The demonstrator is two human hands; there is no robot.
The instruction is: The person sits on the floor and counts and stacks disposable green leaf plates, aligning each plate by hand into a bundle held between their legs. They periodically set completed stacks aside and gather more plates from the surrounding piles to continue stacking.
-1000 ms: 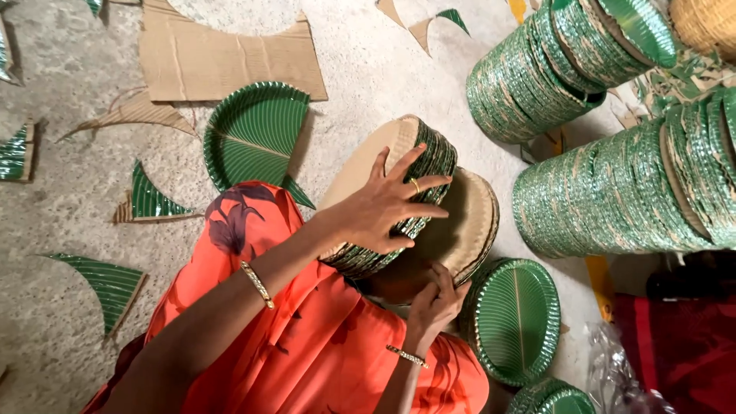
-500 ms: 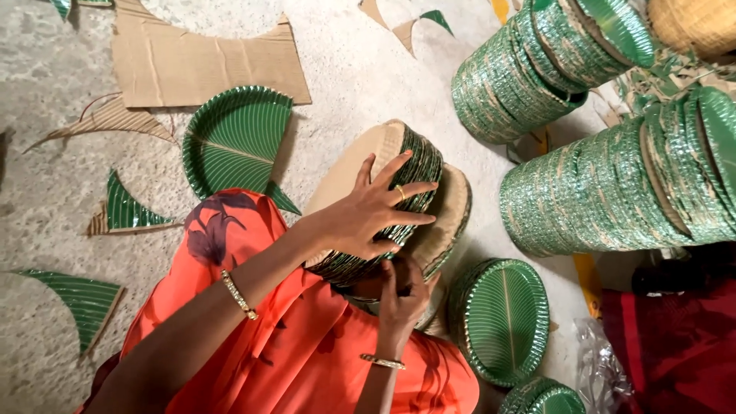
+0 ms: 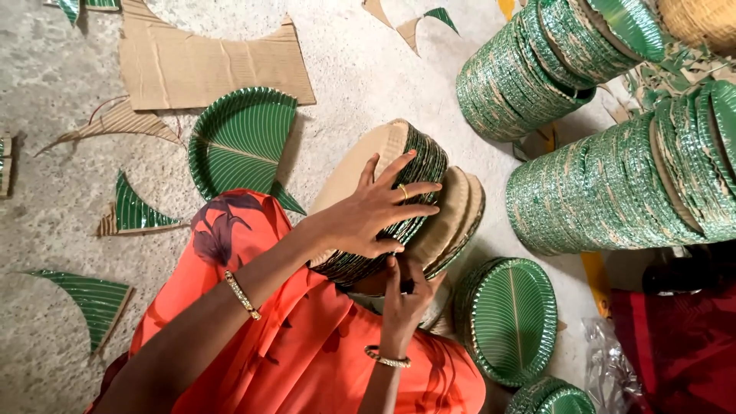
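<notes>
A thick stack of green leaf-patterned paper plates point(image 3: 418, 165) stands on edge over my orange-clad lap, its brown cardboard back facing left. My left hand point(image 3: 376, 211) lies spread across the rim of the stack, fingers apart, gripping it; there is a ring on one finger and a gold bangle on the wrist. My right hand point(image 3: 402, 291) reaches up from below, its fingertips pressed against the stack's lower edge. Against the far side leans a second, thinner stack of plates point(image 3: 460, 218) with brown backs showing.
Two long rolls of stacked green plates point(image 3: 537, 69) point(image 3: 613, 188) lie at the right. More plates point(image 3: 510, 318) lie flat beside my knee, with a single plate point(image 3: 238, 142), cardboard sheets point(image 3: 199, 65) and green offcuts point(image 3: 134, 211) on the concrete floor. Red cloth point(image 3: 675, 345) sits at bottom right.
My right hand has slid leftwards under the stack and its fingers now point up at the lower edge. My left hand stays spread on the stack.
</notes>
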